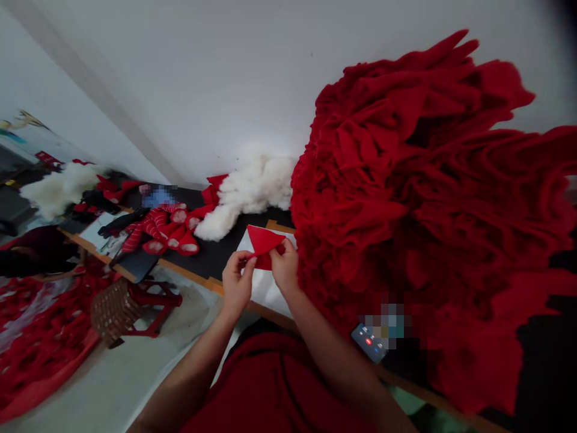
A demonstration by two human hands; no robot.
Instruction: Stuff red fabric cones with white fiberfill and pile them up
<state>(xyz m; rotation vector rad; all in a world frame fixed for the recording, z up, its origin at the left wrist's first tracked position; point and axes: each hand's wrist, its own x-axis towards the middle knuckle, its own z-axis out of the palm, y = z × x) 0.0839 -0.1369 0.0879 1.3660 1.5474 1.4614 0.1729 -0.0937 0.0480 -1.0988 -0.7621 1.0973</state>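
A small red cone of felt-like fabric [262,239] is held up between my two hands, its point toward the upper left. My left hand [237,278] pinches its lower left edge between thumb and fingers. On the lower right edge, my right hand [285,264] has its fingers closed, with some fingertips hidden by the cloth. Beneath them lies a white sheet [265,294] on the dark tabletop. Close by on the right rises a tall heap of red fabric pieces [360,180], reaching nearly to my right hand.
White stuffing [252,189] lies against the wall behind my hands. Red stuffed pieces [174,237] are further left on the table. A lit phone [370,344] rests near the right front edge. A brown stool [117,307] stands left, near another person [40,252] and red pieces on the floor.
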